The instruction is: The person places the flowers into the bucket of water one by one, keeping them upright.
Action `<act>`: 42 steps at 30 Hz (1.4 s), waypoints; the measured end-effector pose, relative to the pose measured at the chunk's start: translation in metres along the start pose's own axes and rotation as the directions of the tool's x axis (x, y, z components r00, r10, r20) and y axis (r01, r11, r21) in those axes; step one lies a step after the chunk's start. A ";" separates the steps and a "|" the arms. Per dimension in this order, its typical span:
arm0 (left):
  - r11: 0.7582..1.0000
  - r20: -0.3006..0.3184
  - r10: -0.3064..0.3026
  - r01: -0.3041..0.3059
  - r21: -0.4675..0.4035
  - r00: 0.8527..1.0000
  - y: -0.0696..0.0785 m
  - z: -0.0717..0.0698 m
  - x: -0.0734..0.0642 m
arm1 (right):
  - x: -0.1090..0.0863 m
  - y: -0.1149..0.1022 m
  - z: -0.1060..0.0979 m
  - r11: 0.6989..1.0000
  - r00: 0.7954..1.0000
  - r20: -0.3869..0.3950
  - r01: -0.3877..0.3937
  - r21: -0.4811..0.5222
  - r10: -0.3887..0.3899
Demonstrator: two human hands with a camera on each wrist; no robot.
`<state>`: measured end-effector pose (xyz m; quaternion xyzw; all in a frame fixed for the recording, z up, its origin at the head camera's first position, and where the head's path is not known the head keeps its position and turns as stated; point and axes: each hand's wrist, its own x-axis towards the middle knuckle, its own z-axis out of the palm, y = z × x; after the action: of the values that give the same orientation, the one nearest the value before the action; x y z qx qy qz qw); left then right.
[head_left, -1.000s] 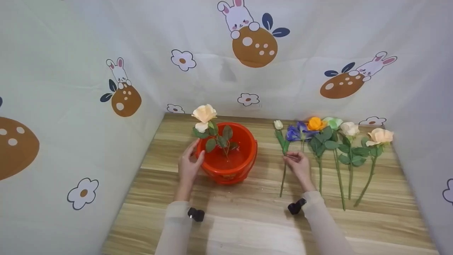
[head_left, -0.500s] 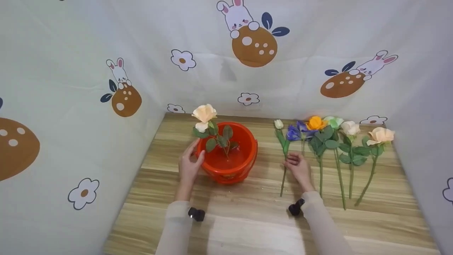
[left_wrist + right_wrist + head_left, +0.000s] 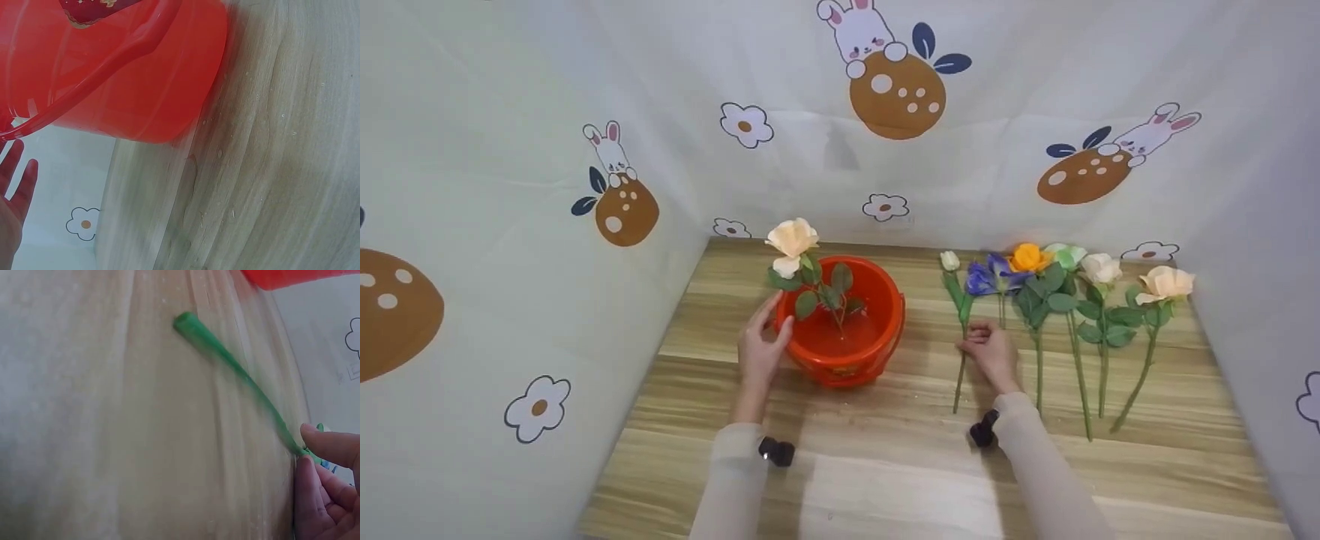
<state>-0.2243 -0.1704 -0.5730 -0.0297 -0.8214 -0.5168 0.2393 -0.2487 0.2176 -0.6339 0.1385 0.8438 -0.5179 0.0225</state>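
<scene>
Pinching the thin green stem of a white tulip (image 3: 962, 304) between thumb and fingers, a person's right hand (image 3: 991, 352) rests low over a wood-grain worktop (image 3: 885, 457). The tulip is to the right of a red bucket (image 3: 870, 355) and apart from it; whether its stem lies flat or is slightly raised is hard to tell. The left hand (image 3: 760, 349) is at the bucket's left side, thumb and fingers spread and holding no flower; whether the fingertips press the rim is unclear.

Judging by where things lie, the work looks at an early stage. One peach rose (image 3: 793, 238) is in the bucket, leaning over the rim to the left. Six flowers are outside it: the pinched tulip, then, in a row to its right, a blue-purple flower (image 3: 981, 279), an orange rose (image 3: 1029, 257), a pale green flower (image 3: 1065, 256), a cream rose (image 3: 1101, 268) and a second peach rose (image 3: 1167, 283), all five untouched.
</scene>
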 end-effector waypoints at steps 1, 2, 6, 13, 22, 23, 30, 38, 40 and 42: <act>1.000 0.001 -0.003 0.003 0.002 1.000 0.000 0.000 0.000 | 0.001 -0.001 0.000 1.000 1.000 0.002 -0.004 -0.018 0.004; 1.000 0.003 -0.001 0.001 0.002 1.000 0.000 0.000 0.001 | 0.002 -0.001 -0.001 0.999 1.000 0.004 -0.007 -0.035 0.007; 1.000 0.002 0.014 -0.014 0.008 1.000 0.000 0.001 0.001 | 0.005 -0.003 -0.001 0.997 1.000 0.013 -0.006 -0.082 0.007; 1.000 0.001 0.012 -0.012 0.018 1.000 -0.001 0.003 0.001 | 0.002 -0.006 -0.001 0.990 1.000 0.025 0.003 -0.139 0.000; 1.000 0.009 -0.009 0.009 0.011 1.000 0.001 0.003 0.000 | 0.001 -0.014 -0.001 0.976 0.999 0.040 0.006 -0.217 0.002; 1.000 0.008 -0.014 0.014 0.011 1.000 0.000 0.003 -0.001 | 0.002 -0.015 -0.001 0.977 0.999 0.044 0.001 -0.213 0.009; 1.000 0.000 -0.008 0.008 0.000 1.000 -0.001 0.003 -0.001 | 0.002 -0.020 -0.004 0.988 0.996 0.073 -0.047 -0.148 0.058; 1.000 -0.010 -0.005 0.005 0.000 1.000 0.000 0.002 -0.001 | -0.001 -0.018 -0.005 0.995 0.991 0.101 -0.093 0.020 0.090; 1.000 -0.009 -0.015 0.015 0.003 1.000 0.001 0.001 -0.001 | -0.001 -0.018 -0.005 0.989 0.988 0.121 -0.111 0.102 0.099; 1.000 -0.007 -0.021 0.021 0.006 1.000 0.001 0.001 -0.001 | -0.001 -0.018 -0.005 0.979 0.985 0.139 -0.126 0.162 0.104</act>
<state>-0.2237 -0.1690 -0.5730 -0.0188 -0.8224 -0.5170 0.2366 -0.2520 0.2145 -0.6157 0.1545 0.7838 -0.5938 0.0956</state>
